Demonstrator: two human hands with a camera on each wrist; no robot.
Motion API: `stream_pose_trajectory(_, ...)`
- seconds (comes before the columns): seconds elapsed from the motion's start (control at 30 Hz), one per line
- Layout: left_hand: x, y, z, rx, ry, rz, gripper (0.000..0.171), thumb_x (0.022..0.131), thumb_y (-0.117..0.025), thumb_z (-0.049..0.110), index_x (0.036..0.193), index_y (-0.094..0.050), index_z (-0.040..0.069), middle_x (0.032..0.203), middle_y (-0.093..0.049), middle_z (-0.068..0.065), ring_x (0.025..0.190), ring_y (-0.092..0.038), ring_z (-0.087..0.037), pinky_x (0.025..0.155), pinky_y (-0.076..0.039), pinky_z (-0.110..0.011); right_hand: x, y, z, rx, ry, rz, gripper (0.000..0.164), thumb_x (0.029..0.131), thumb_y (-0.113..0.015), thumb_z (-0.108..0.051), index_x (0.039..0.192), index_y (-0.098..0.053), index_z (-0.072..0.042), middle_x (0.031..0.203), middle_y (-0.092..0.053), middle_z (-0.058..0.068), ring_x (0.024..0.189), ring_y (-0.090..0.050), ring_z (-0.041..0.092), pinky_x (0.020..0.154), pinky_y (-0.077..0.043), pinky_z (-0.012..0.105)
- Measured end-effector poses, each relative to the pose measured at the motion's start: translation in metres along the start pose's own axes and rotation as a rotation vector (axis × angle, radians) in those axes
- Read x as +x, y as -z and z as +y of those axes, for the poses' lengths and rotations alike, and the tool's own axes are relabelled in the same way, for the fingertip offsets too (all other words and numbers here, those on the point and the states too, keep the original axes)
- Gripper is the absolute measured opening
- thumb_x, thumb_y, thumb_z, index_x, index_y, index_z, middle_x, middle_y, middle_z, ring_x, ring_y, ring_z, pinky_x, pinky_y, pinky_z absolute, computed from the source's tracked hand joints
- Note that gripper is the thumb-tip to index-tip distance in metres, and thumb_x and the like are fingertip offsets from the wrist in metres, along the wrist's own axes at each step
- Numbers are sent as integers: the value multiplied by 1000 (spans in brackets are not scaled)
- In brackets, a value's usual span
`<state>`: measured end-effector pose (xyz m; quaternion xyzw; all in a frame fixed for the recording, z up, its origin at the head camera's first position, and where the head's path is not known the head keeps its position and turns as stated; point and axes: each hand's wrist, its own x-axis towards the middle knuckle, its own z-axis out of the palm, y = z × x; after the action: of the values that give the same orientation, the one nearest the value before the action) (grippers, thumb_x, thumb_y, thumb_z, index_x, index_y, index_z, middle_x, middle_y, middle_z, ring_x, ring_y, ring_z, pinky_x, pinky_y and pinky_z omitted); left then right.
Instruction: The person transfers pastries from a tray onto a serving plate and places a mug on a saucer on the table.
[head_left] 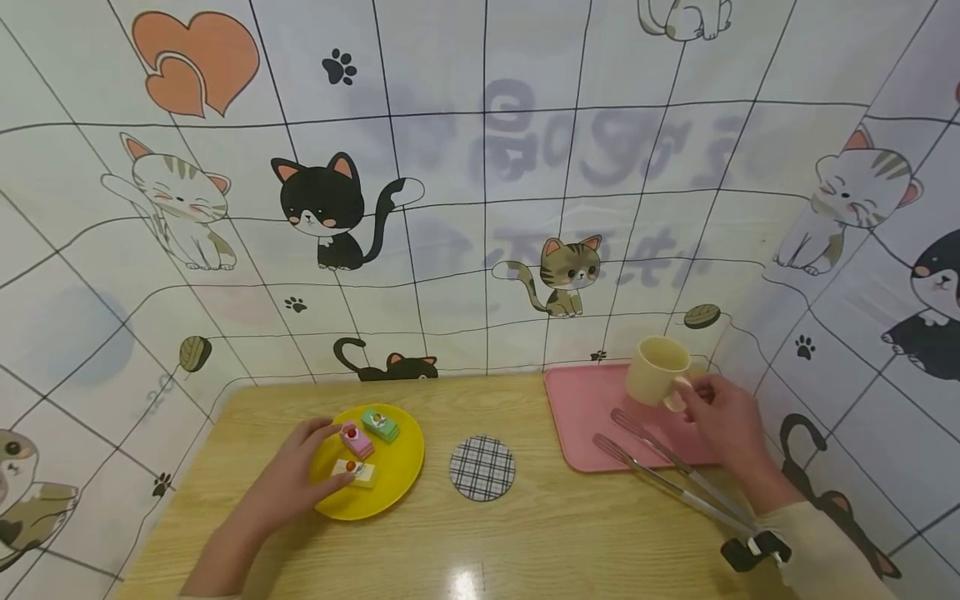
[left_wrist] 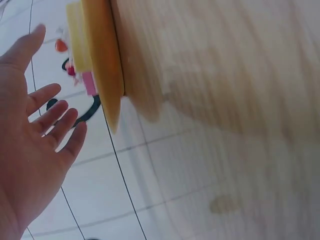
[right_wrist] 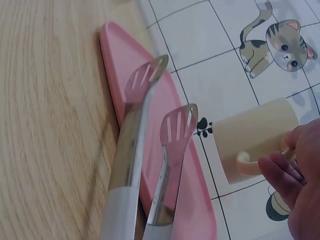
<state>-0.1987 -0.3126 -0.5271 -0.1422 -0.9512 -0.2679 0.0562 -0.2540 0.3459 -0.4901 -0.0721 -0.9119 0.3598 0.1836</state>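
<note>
My left hand [head_left: 296,471] hovers at the left side of a yellow plate [head_left: 401,479], fingers spread and, in the left wrist view, apart from the cakes. On that plate are three small toy-like cake slices: a pink one [head_left: 357,440], a green one [head_left: 380,425] and a pale yellow one [head_left: 355,472]. With my right hand [head_left: 723,417] I grip the handle of a cream mug [head_left: 658,371]. The right wrist view shows the mug [right_wrist: 255,137] raised over a pink tray [head_left: 581,417]. Metal tongs [head_left: 660,471] with slotted ends reach across the tray's front edge.
A round checked coaster [head_left: 482,468] lies between plate and tray on the wooden table [head_left: 525,542]. Behind it rises a wall sheet [head_left: 450,308] printed with cats, angling inward on both sides. A black clip-like piece [head_left: 753,550] is by my right wrist.
</note>
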Motion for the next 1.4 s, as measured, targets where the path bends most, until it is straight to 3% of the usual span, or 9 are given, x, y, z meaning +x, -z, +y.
stream_pose_trajectory(0.27,10,-7,24,46,-11,42,60,92,-94,34,141,-70,10,144,-62,-10,132,-61,-38,112,-53,-65,-12,-4,-15,-38,101,11,31,110,-73,-33,109,-68,-2,87,-74,11,69,-68,17,49,-48,26)
stream_pose_trajectory(0.5,17,-19,45,20,-24,14,57,87,-98,30,135,-74,12,134,-65,-1,117,-65,-23,94,-63,-43,-23,-7,-26,-10,168,5,26,109,-75,-29,101,-70,-5,79,-72,3,68,-66,15,52,-49,26)
stream_pose_trajectory(0.7,22,-27,59,8,-51,-21,55,89,-96,34,136,-74,15,139,-65,0,118,-68,-23,104,-61,-47,-34,-9,-39,0,187,-15,22,108,-76,-25,104,-69,-5,83,-75,6,68,-71,15,56,-53,25)
stream_pose_trajectory(0.93,26,-40,74,10,-176,-76,55,93,-92,32,142,-71,14,145,-64,0,135,-63,-27,116,-53,-54,-42,-11,-49,69,139,-75,25,108,-76,-28,106,-69,-4,86,-73,8,70,-70,20,53,-57,26)
stream_pose_trajectory(1.2,31,-53,82,-12,-236,-126,54,95,-90,31,143,-70,14,145,-64,5,134,-64,-23,116,-54,-51,-46,-21,-57,118,245,-59,18,104,-81,-21,98,-72,-7,84,-77,5,67,-73,14,58,-56,22)
stream_pose_trajectory(1.4,38,-62,89,30,-243,-148,54,96,-89,35,143,-71,16,144,-66,5,133,-65,-22,115,-55,-50,-49,-29,-64,150,252,-77,16,103,-82,-17,95,-72,-8,80,-74,3,64,-66,8,56,-54,23)
